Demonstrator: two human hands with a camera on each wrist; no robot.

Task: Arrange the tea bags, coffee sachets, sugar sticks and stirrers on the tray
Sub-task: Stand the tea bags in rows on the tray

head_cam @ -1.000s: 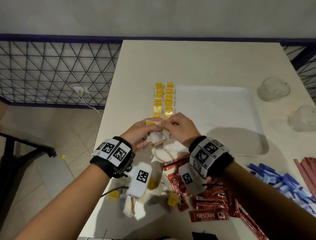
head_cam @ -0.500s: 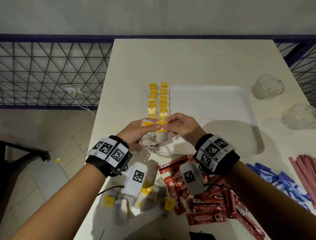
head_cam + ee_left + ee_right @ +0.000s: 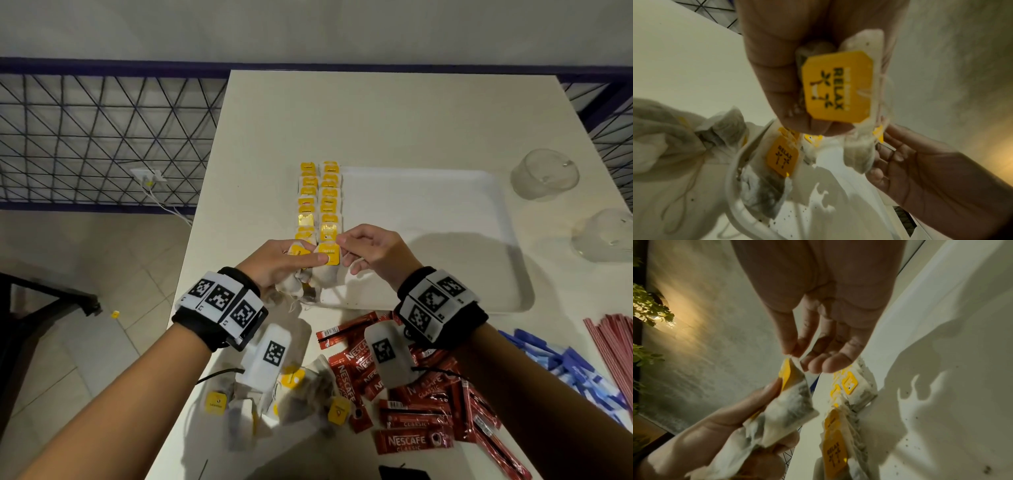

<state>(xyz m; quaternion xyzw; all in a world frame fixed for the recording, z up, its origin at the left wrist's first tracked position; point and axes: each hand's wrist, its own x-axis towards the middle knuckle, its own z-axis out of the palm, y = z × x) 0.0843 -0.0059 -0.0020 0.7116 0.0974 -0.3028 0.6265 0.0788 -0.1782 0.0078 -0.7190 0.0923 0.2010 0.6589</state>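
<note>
Holding a small bunch of white paper tea bags with square yellow tags (image 3: 301,270) in the left hand (image 3: 274,263), fingers curled round them. Pinching the top corner of one tea bag (image 3: 328,255) with the right hand (image 3: 373,251), thumb and first finger closed on it, other fingers loose. Both hands close together, almost touching, just over the near left corner of the flat white plastic tray (image 3: 445,240).

Straight ahead of the hands, two neat rows of tea bags (image 3: 320,202) lying on the left side of the tray, running away from the hands. Near end of the rows right at the fingertips. Probably next: laying the pinched bag down at the near end of the right row, tag up, long side in line with the row. Right hand nearer to that spot.

Behind the hands, on the surface: loose tea bags (image 3: 291,394) and red coffee sachets (image 3: 414,442). Off to the right: blue sugar sticks (image 3: 565,363) and red striped stirrers (image 3: 613,342).
</note>
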